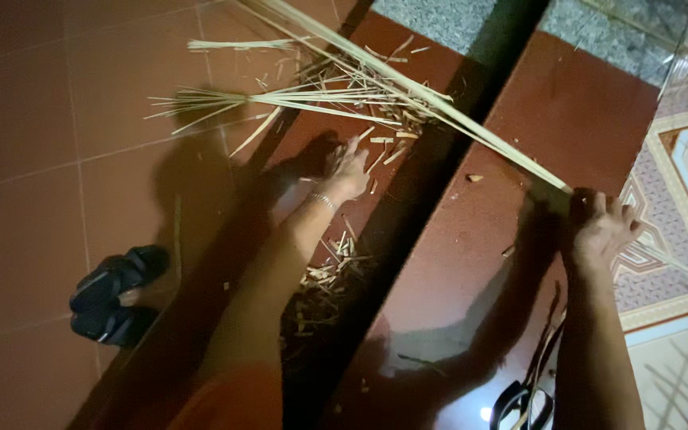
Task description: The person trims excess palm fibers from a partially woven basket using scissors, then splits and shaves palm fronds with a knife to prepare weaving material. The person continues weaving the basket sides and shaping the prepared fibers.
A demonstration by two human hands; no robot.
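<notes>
A: Right hand [603,227]: closed grip on the near end of the long pale strips [439,107], at the edge of the red step [471,263]. Left hand [348,171]: fingers spread, holding nothing, down among the offcuts [384,143] on the lower step.

B: Doing it well?

A: Judgement only: keep the right-hand pinch firm and the strips taut, so they lie together while the free hand works near the fan.

B: Look of the strips?

A: Thin, flat, straw-coloured, probably split bamboo; the dim light leaves that unsure. They run diagonally up-left and fan out over the floor tiles [33,119]. Black sandals [113,295] sit well apart, left
</notes>
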